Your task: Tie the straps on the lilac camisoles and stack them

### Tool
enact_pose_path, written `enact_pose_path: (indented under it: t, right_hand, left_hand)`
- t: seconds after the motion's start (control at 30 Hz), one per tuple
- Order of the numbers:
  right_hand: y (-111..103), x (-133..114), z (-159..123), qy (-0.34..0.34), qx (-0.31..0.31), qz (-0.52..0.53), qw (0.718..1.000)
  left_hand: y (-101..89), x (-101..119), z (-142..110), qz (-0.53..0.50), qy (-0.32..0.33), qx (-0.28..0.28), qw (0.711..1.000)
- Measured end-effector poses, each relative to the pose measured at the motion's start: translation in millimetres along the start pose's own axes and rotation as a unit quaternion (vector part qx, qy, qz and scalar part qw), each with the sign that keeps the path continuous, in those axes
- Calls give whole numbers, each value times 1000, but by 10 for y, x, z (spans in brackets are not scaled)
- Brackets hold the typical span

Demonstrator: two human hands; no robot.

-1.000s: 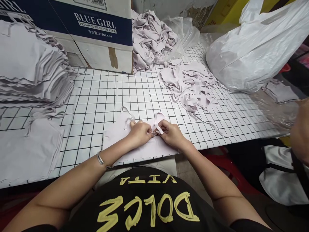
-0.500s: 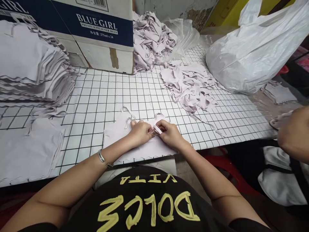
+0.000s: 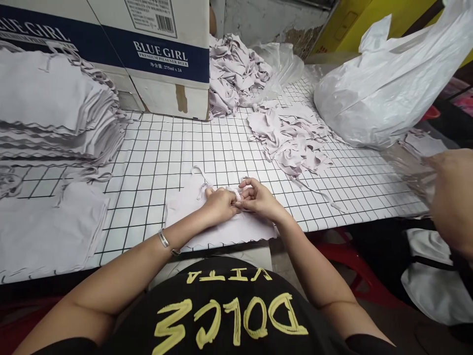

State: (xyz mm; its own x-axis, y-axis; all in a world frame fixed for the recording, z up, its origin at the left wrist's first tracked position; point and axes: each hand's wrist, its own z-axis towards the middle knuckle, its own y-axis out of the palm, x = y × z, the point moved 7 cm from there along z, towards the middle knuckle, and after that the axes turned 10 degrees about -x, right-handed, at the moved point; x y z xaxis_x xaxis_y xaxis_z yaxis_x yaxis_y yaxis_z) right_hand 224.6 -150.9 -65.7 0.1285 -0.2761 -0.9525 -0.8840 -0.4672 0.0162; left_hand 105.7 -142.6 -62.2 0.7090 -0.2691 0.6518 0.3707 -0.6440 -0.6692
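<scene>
One pale garment (image 3: pixel 229 232), flat along the near edge of the tabletop (image 3: pixel 166 143); likely light, soft, limp, best held beside the strap (image 3: pixel 237 195). Left hand (image 3: pixel 221 204): fingertips pinching its upper part. Right hand (image 3: pixel 260 199): curled, fingers parted; grip cannot be told.

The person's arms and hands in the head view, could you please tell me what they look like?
The left hand and right hand are gloveless. A silver-coloured bracelet sits on the left wrist; nothing shows on the right one. Short black sleeves leave the forearms bare, and the black shirt carries yellow lettering.
</scene>
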Motion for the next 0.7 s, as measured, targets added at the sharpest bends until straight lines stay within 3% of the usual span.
enact_pose_path:
  t: [0.23, 0.33, 0.43, 0.47, 0.53, 0.6, 0.7]
  right_hand:
    - [46, 20, -41, -56, 42, 6, 998]
    - [77, 52, 25, -89, 91, 11, 992]
    - [-76, 42, 5, -80, 165, -66, 981]
    - [-181, -8, -74, -83, 210, -125, 966]
    - [-408, -127, -362, -78, 321, -262, 907]
    - [-564, -139, -691, -20, 382, -361, 851]
    - [-577, 97, -962, 101, 293, -406, 860]
  left_hand:
    - [-14, -39, -33, -46, 0, 0, 999]
    - [4, -27, 21, -20, -5, -1, 1000]
    - [-81, -44, -79, 32, 9, 26, 999]
    - [-146, -75, -189, 55, 14, 54, 997]
    - [-304, -238, -535, 96, -18, 140, 985]
    - [-395, -531, -973, 125, -124, 211, 961]
    - [-286, -908, -1466, 147, -268, 211, 929]
